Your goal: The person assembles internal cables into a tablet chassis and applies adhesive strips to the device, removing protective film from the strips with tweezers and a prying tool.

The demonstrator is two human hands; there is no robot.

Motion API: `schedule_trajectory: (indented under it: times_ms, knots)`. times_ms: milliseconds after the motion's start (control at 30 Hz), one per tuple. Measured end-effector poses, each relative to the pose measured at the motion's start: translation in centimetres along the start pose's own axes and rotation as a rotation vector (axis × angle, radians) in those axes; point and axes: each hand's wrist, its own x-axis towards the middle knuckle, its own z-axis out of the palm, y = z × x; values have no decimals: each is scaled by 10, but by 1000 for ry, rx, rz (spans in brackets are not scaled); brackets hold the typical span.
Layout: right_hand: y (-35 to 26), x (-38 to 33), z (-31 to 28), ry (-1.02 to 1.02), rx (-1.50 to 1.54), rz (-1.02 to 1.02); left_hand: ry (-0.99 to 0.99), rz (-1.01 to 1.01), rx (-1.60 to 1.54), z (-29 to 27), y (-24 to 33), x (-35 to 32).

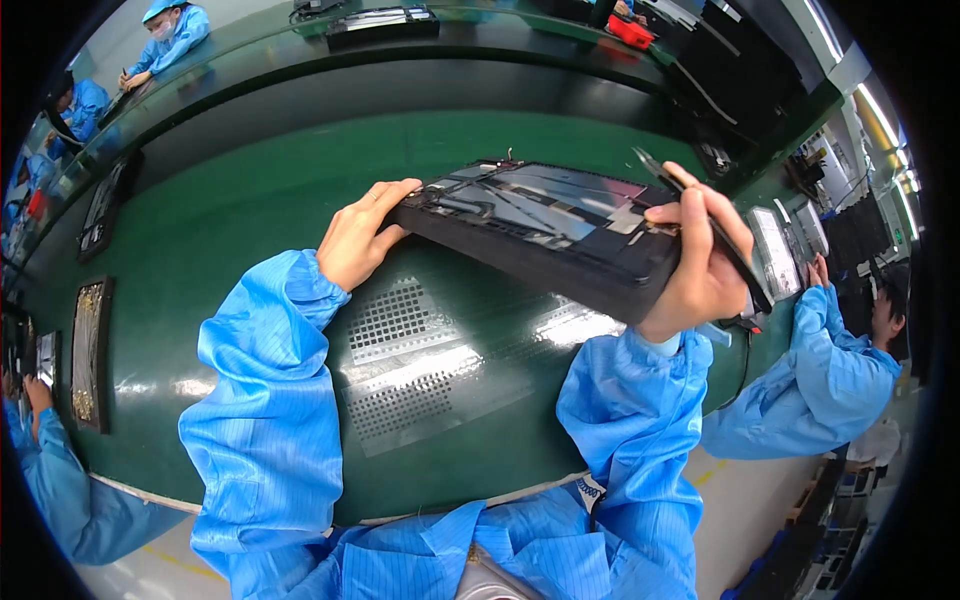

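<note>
A thick black tray [540, 262] is raised and tilted above the green bench, held between my two hands. In it lies an opened flat electronic device [545, 205] with dark cables, grey panels and small parts showing. My left hand [358, 232] is closed on the tray's left end, fingers on top and thumb below. My right hand [705, 265] grips the tray's right end and also holds black tweezers [745, 270], their pointed tip up and away from me. Beneath the tray, two clear sheets with rows of small dark pads [390, 318] lie on the bench.
On the green bench [250, 180], a long dark tray [92, 350] with thin parts stands at the left, another [108, 205] farther back. A raised shelf [480, 80] runs along the far side, bearing a black tray [382, 28]. Co-workers in blue sit left and right [810, 380].
</note>
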Motion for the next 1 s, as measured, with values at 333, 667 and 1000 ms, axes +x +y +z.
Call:
schedule_trajectory:
  times_ms: [333, 667, 1000]
  knots:
    - [97, 12, -63, -1, 235, 493, 71, 134, 195, -46, 88, -19]
    - [116, -8, -74, -129, 327, 893, 160, 82, 20, -32, 75, -35]
    - [-18, 3, -103, -204, 785, 700, 182, 187, 25, -14, 72, -39]
